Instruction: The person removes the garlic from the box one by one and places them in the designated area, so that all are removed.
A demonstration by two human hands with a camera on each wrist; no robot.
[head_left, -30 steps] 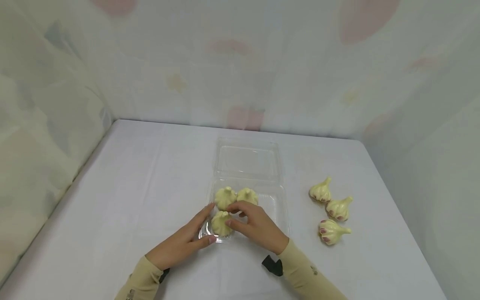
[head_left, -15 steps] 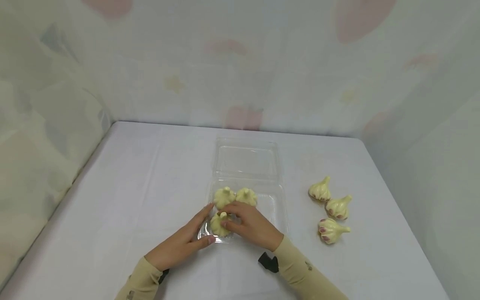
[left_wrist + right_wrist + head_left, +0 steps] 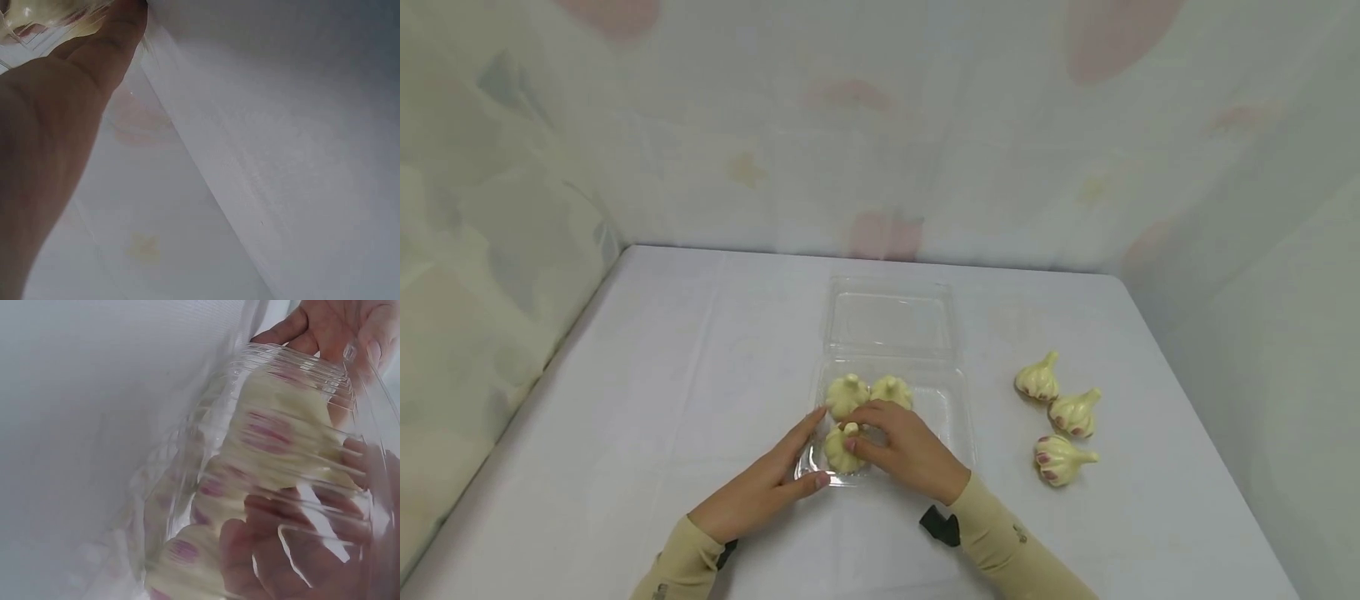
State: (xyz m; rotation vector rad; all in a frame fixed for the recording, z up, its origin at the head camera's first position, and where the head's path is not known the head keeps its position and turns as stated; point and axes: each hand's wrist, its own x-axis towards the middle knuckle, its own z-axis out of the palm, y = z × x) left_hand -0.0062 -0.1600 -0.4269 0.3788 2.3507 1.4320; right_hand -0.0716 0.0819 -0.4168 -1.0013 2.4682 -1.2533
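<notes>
A clear plastic clamshell box [image 3: 951,417] lies on the table with its lid [image 3: 891,318] folded back. In its front left corner is a garlic bulb [image 3: 837,454], stem up, and my right hand [image 3: 916,454] pinches it from the right between thumb and fingers. Two more garlic bulbs, a left one [image 3: 846,395] and a right one [image 3: 892,390], sit behind it in the box. My left hand [image 3: 756,492] rests at the box's left side, thumb and fingers spread and fairly straight. Through the ribbed wall, the right wrist view shows purple-streaked bulbs [image 3: 269,434].
To the right of the box lie three loose garlic bulbs: a rear one [image 3: 1037,379], a middle one [image 3: 1075,413] and a front one [image 3: 1062,461]. White cloth covers the table [image 3: 715,333], and patterned fabric walls [image 3: 760,150] rise around its back and sides.
The right hand has shifted slightly left with the front bulb, whose stem now stands more upright. The left hand and the box have stayed nearly in place.
</notes>
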